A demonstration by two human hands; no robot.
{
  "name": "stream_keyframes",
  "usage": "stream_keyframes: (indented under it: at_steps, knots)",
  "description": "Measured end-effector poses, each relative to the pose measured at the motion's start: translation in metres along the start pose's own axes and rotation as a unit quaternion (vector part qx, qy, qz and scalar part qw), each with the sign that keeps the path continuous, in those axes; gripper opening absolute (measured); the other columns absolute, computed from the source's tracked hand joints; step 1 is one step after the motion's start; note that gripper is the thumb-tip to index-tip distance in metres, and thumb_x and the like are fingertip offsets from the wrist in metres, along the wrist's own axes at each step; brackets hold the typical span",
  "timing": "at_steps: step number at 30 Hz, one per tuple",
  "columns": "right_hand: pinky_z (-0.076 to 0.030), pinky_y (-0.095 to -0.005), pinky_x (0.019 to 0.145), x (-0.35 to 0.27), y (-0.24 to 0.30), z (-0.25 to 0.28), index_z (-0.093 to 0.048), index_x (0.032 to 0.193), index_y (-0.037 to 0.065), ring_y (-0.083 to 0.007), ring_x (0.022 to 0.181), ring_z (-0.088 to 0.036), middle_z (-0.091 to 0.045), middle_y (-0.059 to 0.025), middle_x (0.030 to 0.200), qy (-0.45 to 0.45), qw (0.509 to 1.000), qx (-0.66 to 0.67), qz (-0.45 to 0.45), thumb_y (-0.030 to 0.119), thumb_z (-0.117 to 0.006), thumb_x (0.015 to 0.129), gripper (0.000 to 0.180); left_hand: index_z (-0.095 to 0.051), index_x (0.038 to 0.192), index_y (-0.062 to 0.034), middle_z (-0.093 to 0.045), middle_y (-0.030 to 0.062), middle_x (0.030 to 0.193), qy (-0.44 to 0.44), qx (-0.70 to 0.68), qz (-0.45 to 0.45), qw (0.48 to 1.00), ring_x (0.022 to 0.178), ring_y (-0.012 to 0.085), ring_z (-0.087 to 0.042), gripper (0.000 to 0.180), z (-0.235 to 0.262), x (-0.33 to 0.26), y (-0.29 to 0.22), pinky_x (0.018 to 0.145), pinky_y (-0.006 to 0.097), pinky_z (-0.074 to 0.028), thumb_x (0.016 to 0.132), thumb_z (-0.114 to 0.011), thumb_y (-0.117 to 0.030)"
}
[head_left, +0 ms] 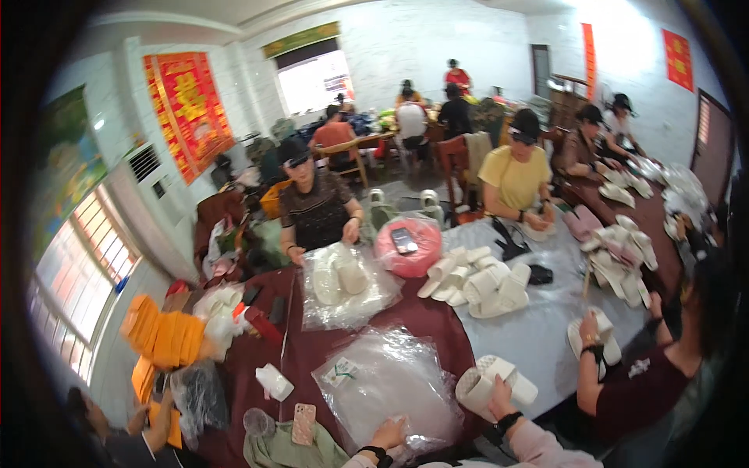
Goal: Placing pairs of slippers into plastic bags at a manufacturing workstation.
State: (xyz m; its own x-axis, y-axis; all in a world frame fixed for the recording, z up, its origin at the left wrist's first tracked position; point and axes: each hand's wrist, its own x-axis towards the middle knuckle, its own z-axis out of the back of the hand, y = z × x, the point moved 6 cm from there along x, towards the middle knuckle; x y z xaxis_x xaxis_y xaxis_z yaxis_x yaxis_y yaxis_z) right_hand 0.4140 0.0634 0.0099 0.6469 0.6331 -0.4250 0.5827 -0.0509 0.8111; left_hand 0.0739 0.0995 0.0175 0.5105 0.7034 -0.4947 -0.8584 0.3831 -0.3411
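My left hand [388, 434] rests on the stack of clear plastic bags [390, 382] at lower centre; my right hand [499, 398] grips a white slipper [488, 381] just right of it. Left of me a phone [303, 423] and a green cloth [285, 451] block the table edge. Above the bags a bare strip of dark red tablecloth [425, 316] lies open. Right of it, grey table [538, 335] stays free up to the pile of white slippers [480, 282]. A co-worker's arm [591, 366] closes off the right.
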Motion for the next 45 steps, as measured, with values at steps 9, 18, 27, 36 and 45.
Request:
stream_keyframes:
  at_steps: [9,18,27,36,45]
  knots:
    - [-0.044,-0.0377,0.078,0.004,-0.002,-0.002,-0.05,0.11,-0.004,-0.0266,0.092,-0.055,-0.056,-0.0164,0.104,-0.07,0.994,-0.013,-0.084,0.031,-0.047,0.085,0.043,-0.053,0.116,-0.0206,-0.048,0.0246,0.111,-0.089,-0.007,-0.232,0.969,0.103,0.0407,-0.046,0.034,-0.011,-0.02,0.001,0.087,0.046,-0.038,0.084,-0.048,-0.031]
    - [-0.045,-0.0379,0.071,-0.035,-0.015,-0.035,-0.049,0.107,-0.001,-0.0234,0.08,-0.054,-0.056,-0.0107,0.095,-0.004,0.998,-0.047,-0.041,0.024,-0.049,0.086,0.032,-0.035,0.13,-0.0228,-0.035,0.0283,0.127,-0.055,0.225,-0.191,0.954,0.118,0.0439,-0.034,0.056,-0.046,-0.014,0.005,0.09,0.055,-0.03,0.08,-0.046,-0.047]
    - [-0.043,-0.0384,0.071,-0.025,-0.043,-0.032,-0.052,0.106,-0.001,-0.025,0.085,-0.055,-0.057,-0.0129,0.097,-0.119,0.987,-0.022,-0.104,0.029,-0.054,0.082,0.038,-0.027,0.134,-0.0214,-0.02,0.0319,0.134,0.012,0.181,-0.105,0.978,0.125,0.0473,-0.018,0.069,-0.042,-0.014,-0.008,0.099,0.057,-0.014,0.077,-0.046,-0.057]
    - [-0.052,-0.0493,0.066,-0.008,-0.079,-0.049,-0.031,0.118,0.009,-0.0368,0.091,-0.056,-0.047,-0.0195,0.107,-0.15,0.977,-0.002,-0.149,0.005,-0.043,0.079,0.041,-0.032,0.132,-0.0272,-0.017,0.0322,0.135,0.011,0.187,-0.091,0.978,0.122,0.0539,-0.017,0.069,-0.05,-0.008,0.002,0.096,0.059,-0.02,0.074,-0.045,-0.064]
    - [-0.046,-0.0382,0.073,0.004,-0.078,-0.032,-0.043,0.112,0.002,-0.0278,0.093,-0.054,-0.051,-0.0157,0.106,-0.088,0.99,0.043,-0.106,0.006,-0.052,0.078,0.036,-0.032,0.132,-0.0324,-0.015,0.0264,0.139,-0.003,0.136,-0.06,0.989,0.121,0.0543,-0.016,0.075,-0.052,-0.017,0.006,0.098,0.057,-0.02,0.067,-0.061,-0.056]
